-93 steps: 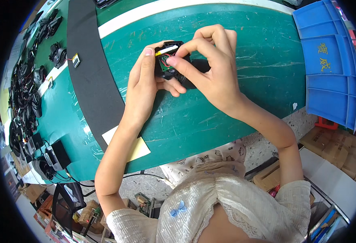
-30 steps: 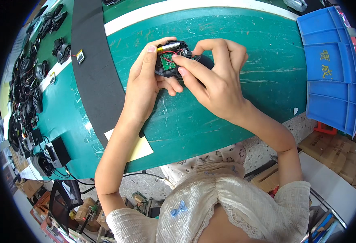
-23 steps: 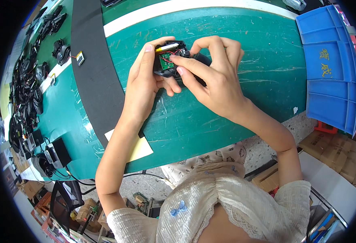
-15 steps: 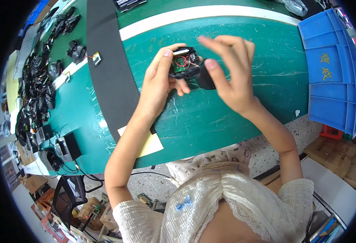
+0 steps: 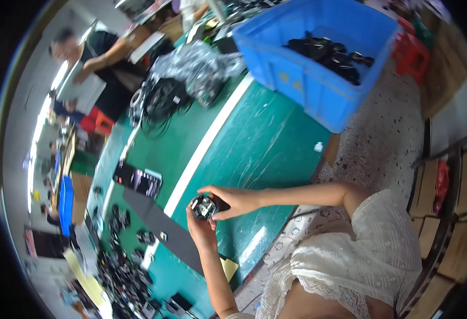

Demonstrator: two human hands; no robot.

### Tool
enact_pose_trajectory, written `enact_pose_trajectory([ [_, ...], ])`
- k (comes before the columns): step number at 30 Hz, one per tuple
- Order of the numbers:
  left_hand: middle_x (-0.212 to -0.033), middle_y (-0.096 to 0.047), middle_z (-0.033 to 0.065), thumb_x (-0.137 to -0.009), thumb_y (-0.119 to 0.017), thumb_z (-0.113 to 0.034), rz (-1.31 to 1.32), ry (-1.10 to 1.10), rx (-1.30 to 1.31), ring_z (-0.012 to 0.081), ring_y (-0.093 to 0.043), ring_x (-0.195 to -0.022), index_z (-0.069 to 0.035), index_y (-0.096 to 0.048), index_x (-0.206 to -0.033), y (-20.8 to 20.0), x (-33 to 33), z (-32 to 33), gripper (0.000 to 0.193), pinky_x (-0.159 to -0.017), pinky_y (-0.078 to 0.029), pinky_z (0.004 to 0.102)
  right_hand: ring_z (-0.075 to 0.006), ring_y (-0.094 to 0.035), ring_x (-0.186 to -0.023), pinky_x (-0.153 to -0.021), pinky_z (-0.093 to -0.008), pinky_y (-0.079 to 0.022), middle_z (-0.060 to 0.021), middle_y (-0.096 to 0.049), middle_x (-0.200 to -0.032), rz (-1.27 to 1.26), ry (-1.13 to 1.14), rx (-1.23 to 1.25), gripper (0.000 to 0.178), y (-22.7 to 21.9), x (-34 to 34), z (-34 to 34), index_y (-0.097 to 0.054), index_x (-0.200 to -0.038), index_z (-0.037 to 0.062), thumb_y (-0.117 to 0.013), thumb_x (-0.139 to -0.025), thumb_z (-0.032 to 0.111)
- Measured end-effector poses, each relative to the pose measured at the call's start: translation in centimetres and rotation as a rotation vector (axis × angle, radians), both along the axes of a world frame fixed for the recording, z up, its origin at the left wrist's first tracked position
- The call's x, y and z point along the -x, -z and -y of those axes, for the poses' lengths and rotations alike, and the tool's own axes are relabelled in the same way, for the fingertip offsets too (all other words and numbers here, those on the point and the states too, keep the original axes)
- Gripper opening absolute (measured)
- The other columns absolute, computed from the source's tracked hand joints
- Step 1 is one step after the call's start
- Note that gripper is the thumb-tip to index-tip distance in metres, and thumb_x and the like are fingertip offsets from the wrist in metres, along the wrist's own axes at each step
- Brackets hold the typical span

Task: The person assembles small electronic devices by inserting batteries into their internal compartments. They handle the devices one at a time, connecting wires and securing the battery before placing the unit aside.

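Between my two hands is a small black electronic device (image 5: 202,206), its round housing lying open with inner parts showing. The view is too small to tell its exact kind. My left hand (image 5: 201,229) grips it from below and the near side, thumb and fingers closed on its edge. From the right, my right hand (image 5: 234,201) wraps round the housing, partly hiding it. A black mat strip (image 5: 162,226) runs beside my left hand, and a yellow paper (image 5: 229,267) lies by my left forearm.
A big blue bin (image 5: 302,90) with black parts stands on the green table (image 5: 260,143). Beyond the white stripe lie a phone (image 5: 138,179), bagged items (image 5: 191,66) and cables. Black devices (image 5: 122,274) are heaped to the left. A co-worker (image 5: 106,64) is at far left.
The head view has swung to the right and tilted up, bringing the blue bin and co-worker in. My right hand, fingers lifted and spread before, has closed round the device.
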State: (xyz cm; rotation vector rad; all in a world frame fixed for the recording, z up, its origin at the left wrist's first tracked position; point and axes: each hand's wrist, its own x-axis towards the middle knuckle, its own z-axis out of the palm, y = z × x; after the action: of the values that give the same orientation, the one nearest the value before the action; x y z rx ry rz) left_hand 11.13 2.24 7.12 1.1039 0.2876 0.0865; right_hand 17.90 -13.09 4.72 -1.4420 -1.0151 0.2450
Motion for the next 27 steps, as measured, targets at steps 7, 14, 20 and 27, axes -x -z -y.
enact_pose_trajectory([
  [7,-0.086,-0.056,0.0108,-0.098,-0.029,-0.033,0.235,0.251,-0.618,0.0129,-0.051,-0.049,-0.003,-0.042,-0.119,-7.3,-0.3,10.5,0.039,-0.042,-0.041,0.0217,-0.0133,-0.054,-0.068,-0.061,-0.0283,-0.044,-0.0064,-0.055,-0.078,-0.292,0.242,-0.228,0.042,-4.8,3.0,9.8,-0.043,-0.11,0.0008,-0.063,-0.084,0.028],
  [14,-0.098,-0.052,0.0108,-0.097,-0.032,-0.025,0.398,0.673,-0.588,0.008,-0.048,-0.054,-0.003,-0.038,-0.123,-12.8,-3.2,20.6,0.034,-0.044,-0.039,0.0185,-0.0033,-0.044,-0.06,-0.051,-0.022,-0.035,0.0012,-0.049,-0.065,-0.278,0.621,-0.338,0.024,-10.5,4.4,20.6,-0.055,-0.082,0.0027,-0.059,-0.086,0.026],
  [20,-0.129,-0.037,0.0219,-0.097,-0.03,-0.019,0.525,0.585,-0.539,0.0156,-0.059,-0.062,-0.002,-0.017,-0.137,-12.7,-5.4,21.6,0.045,-0.055,-0.047,0.0254,-0.005,-0.049,-0.05,-0.044,-0.0191,-0.037,-0.0003,-0.056,-0.067,-0.51,0.78,-0.302,0.026,-16.6,1.9,26.2,-0.062,-0.094,0.0028,-0.056,-0.086,0.027],
  [27,-0.127,-0.046,0.017,-0.092,-0.042,-0.006,0.321,0.09,-0.881,0.0178,-0.064,-0.067,0.0,-0.027,-0.13,-7.6,-2.8,9.5,0.041,-0.057,-0.05,0.0266,-0.009,-0.042,-0.035,-0.029,-0.0202,-0.025,-0.0041,-0.05,-0.052,-0.659,0.625,0.056,0.026,-21.5,-5.0,30.1,-0.057,-0.085,0.0067,-0.055,-0.085,0.033],
])
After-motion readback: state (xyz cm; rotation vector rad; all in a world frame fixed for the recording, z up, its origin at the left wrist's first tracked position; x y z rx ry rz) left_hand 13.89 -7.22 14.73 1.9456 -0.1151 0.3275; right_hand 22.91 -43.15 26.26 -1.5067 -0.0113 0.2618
